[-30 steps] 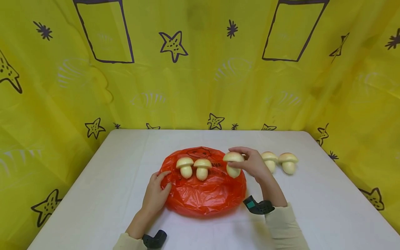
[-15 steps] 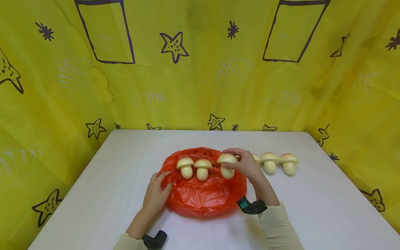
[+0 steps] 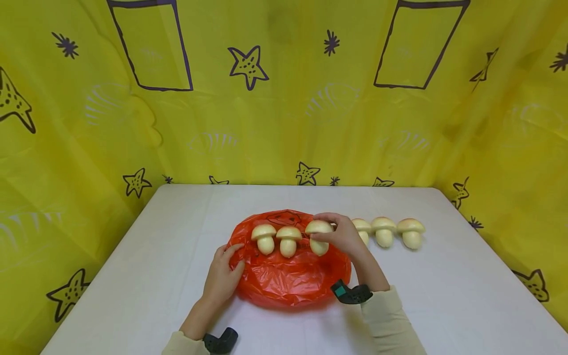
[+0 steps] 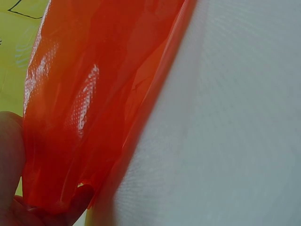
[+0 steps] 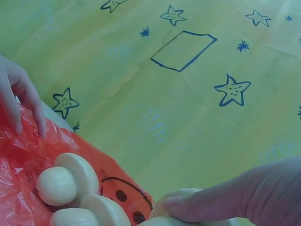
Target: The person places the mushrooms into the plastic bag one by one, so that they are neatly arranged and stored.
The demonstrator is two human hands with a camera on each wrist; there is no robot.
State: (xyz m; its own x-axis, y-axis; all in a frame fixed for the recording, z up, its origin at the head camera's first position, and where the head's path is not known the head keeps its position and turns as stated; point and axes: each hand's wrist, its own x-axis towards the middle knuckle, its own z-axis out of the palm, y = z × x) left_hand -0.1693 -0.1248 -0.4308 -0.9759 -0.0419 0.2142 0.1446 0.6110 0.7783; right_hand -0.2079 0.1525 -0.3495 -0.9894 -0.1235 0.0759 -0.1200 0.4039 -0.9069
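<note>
A red plastic bag [image 3: 284,281] lies on the table, and two cream mushroom shapes [image 3: 264,232] [image 3: 288,234] sit side by side on it. My right hand [image 3: 348,239] pinches a third mushroom [image 3: 319,244] by its cap over the bag's right part, just right of those two. In the right wrist view the thumb of my right hand [image 5: 244,195] presses on that mushroom [image 5: 160,221]. With thumb and fingers spread around the bag's left edge, my left hand [image 3: 223,278] grips it; the left wrist view shows red plastic [image 4: 94,94] between them.
Three more mushrooms [image 3: 363,226] [image 3: 383,224] [image 3: 411,226] stand in a row on the white table [image 3: 443,286], right of the bag and behind my right forearm. A yellow patterned curtain [image 3: 284,113] encloses the table's back and sides.
My right hand has moved left with its mushroom, closer to the two on the bag. The leftmost mushroom of the right-hand row has come into sight. My left hand has stayed in place.
</note>
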